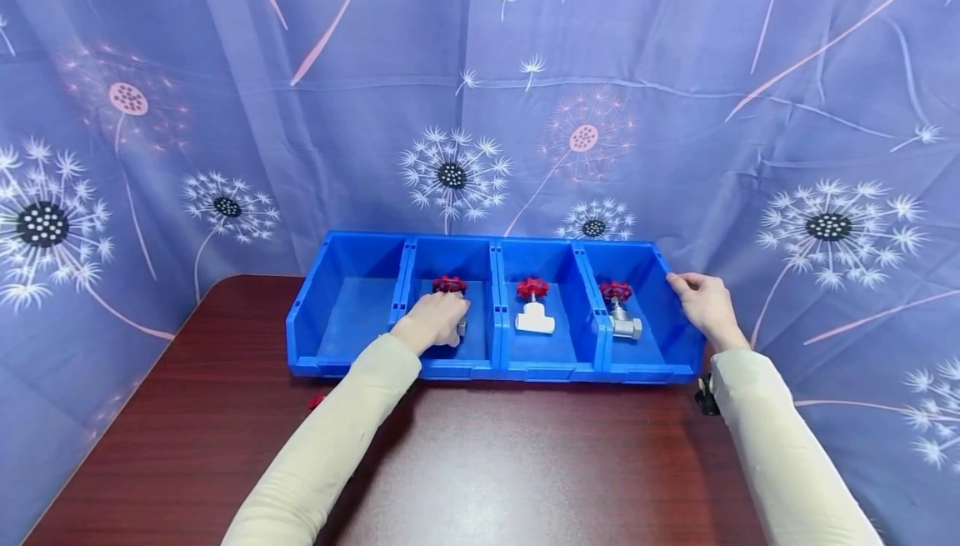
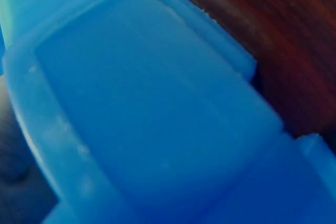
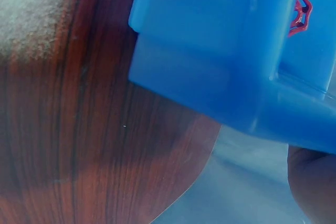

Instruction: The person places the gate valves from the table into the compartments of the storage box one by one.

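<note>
My left hand reaches into the second compartment from the left of a blue bin row. Its fingers are round a gate valve with a red handwheel; most of the valve's body is hidden behind the hand. At the far right end, my right hand grips the rim of the outer wall, thumb and fingers at its top edge. A white tee-shaped valve with a red handwheel stands in the third compartment. In the fourth is a metal valve, also red-wheeled. The leftmost compartment shows its bare floor.
The bins stand on a dark red wooden table, against a purple dandelion-print curtain. A red piece shows beside my left sleeve, its remainder hidden. Next to my right sleeve is a small dark object.
</note>
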Demonstrator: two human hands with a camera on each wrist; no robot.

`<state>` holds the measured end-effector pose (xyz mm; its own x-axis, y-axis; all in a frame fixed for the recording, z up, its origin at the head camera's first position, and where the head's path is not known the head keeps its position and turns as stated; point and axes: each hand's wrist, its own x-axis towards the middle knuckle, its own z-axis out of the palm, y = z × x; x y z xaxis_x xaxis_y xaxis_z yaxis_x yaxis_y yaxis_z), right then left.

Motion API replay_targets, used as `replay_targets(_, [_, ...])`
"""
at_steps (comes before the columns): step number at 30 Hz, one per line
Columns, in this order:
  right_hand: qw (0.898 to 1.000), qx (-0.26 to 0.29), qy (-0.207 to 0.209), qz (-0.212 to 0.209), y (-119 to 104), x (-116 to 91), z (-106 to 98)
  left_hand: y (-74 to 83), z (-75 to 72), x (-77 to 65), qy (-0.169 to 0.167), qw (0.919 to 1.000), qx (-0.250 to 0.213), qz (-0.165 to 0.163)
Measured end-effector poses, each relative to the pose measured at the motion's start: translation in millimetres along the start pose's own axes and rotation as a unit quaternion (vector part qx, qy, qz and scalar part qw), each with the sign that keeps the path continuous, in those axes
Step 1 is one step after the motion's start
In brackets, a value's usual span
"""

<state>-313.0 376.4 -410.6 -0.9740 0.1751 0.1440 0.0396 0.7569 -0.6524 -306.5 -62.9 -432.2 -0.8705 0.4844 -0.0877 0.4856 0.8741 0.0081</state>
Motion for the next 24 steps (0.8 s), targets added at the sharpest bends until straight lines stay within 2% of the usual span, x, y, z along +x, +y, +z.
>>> replay_targets(9, [1.0,0.001,0.003,0.0,1.1,-0.1,1.3,2.5,2.5,6.2,-0.012,0.9999,0.001,-0.009])
replay_targets(20, [1.0,0.003,0.008,-0.005,1.6,0.9,0.8,4.3,4.6,5.2,-0.008,0.9999,-0.012,-0.005])
replay_targets(24, [1.0,0.006,0.005,-0.003,1.5,0.1,0.8,4.9,4.8,5.2,-0.01,0.9999,-0.004,-0.009])
